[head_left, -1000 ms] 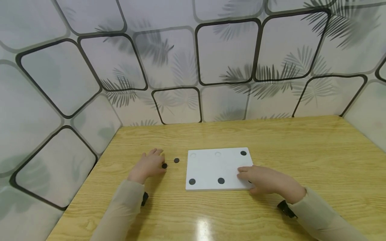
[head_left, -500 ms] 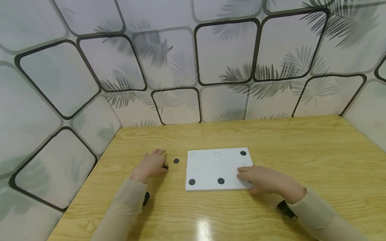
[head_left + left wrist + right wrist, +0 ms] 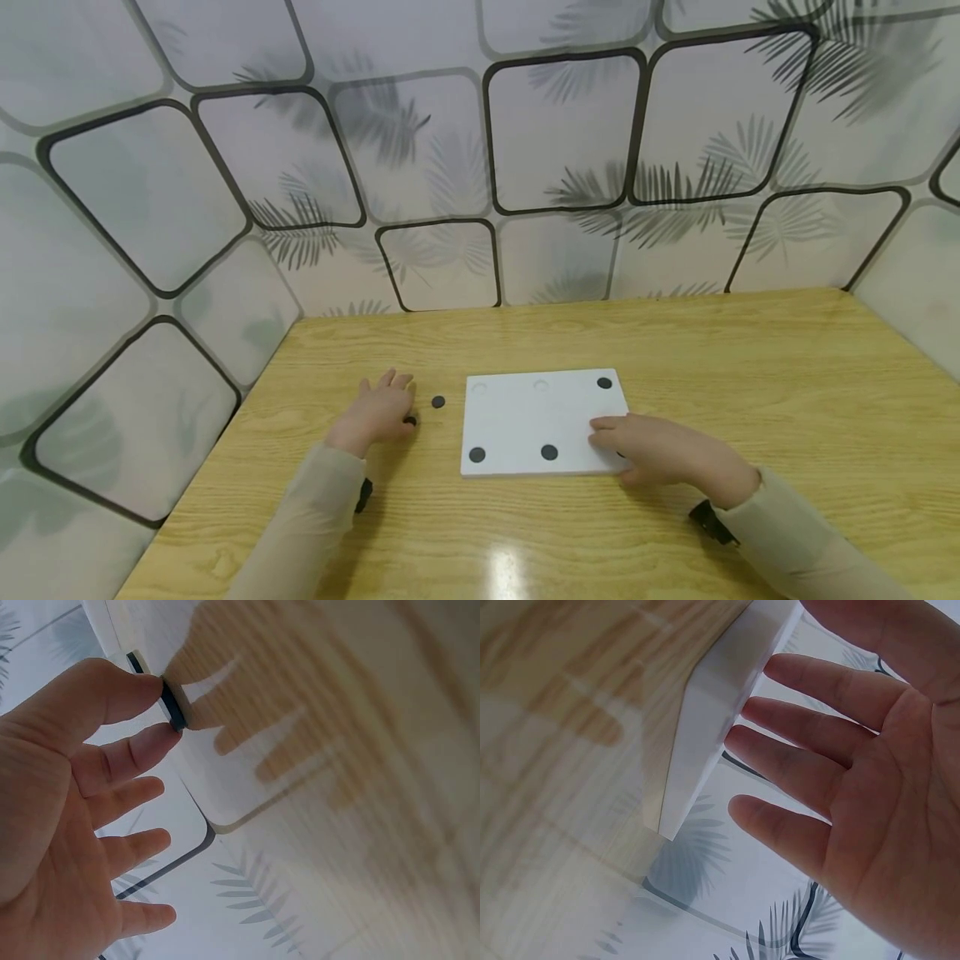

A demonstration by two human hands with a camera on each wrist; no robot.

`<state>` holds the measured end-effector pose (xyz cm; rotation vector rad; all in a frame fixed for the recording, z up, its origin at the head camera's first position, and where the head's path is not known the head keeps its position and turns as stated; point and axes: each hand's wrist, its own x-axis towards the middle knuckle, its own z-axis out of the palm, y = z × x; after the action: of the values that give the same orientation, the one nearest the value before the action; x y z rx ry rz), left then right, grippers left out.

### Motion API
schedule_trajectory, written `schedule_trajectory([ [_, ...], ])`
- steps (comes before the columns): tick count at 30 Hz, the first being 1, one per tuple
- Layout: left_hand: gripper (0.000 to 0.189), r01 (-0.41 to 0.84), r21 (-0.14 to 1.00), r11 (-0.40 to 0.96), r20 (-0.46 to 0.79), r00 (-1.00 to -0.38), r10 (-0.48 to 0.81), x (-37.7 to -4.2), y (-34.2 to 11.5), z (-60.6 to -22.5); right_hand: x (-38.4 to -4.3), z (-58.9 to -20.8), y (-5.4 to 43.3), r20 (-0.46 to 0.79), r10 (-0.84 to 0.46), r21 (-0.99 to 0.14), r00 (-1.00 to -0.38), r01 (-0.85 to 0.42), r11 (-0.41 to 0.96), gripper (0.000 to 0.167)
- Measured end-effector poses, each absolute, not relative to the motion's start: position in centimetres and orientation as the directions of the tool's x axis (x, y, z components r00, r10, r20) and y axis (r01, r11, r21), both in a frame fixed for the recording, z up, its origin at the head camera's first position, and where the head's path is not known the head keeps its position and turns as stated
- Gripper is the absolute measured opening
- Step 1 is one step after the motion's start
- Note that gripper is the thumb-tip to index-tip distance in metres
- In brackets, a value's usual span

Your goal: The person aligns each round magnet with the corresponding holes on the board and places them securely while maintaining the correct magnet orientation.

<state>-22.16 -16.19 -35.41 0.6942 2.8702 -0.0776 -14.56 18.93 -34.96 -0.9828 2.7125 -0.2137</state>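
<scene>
My left hand [image 3: 375,414] is low over the table left of the board, its thumb and index finger pinching a small black disc [image 3: 173,703] by the edge. The other fingers are spread. A second black disc [image 3: 438,402] lies flat between that hand and the white board [image 3: 510,421]. My right hand [image 3: 648,442] rests its fingertips on the board's right side, fingers fairly straight, thumb by the front edge. Black discs fill the board's far right recess [image 3: 604,383], near left recess [image 3: 477,454] and near middle recess [image 3: 549,452]; the near right disc is mostly hidden by the hand.
Shallow round recesses without discs show at the board's far left [image 3: 480,387] and far middle [image 3: 541,385]. The wood-grain table [image 3: 450,533] meets patterned walls [image 3: 562,133] at the back and sides. Light glares off the table's front.
My left hand has shifted slightly right, and the disc at its fingers has come a little nearer and is more covered. The right hand and the board stay in place.
</scene>
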Motion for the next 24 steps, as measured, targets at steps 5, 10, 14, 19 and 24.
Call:
schedule_trajectory([
  [5, 0.032, 0.452, -0.004, 0.892, -0.199, -0.874, 0.443, -21.99, -16.29, -35.25, -14.49, -34.96, 18.96, -0.185, -0.641, -0.231, -0.745, -0.601, 0.765, 0.043],
  [10, 0.031, 0.457, -0.021, 0.889, -0.196, -0.874, 0.445, -21.92, -16.26, -35.11, -14.41, -34.89, 19.01, -0.177, -0.649, -0.218, -0.74, -0.613, 0.759, 0.042],
  [14, 0.027, 0.478, -0.033, 0.878, -0.163, -0.869, 0.467, -21.9, -16.11, -35.08, -14.41, -34.88, 19.03, -0.175, -0.652, -0.217, -0.738, -0.617, 0.757, 0.042],
  [19, 0.027, 0.492, -0.025, 0.87, -0.134, -0.864, 0.485, -21.98, -15.86, -35.0, -14.5, -34.96, 19.06, -0.166, -0.664, -0.215, -0.73, -0.63, 0.746, 0.041],
  [24, 0.029, 0.495, -0.017, 0.869, -0.129, -0.863, 0.489, -22.1, -15.56, -34.84, -14.57, -34.93, 19.04, -0.156, -0.675, -0.209, -0.721, -0.644, 0.736, 0.039],
])
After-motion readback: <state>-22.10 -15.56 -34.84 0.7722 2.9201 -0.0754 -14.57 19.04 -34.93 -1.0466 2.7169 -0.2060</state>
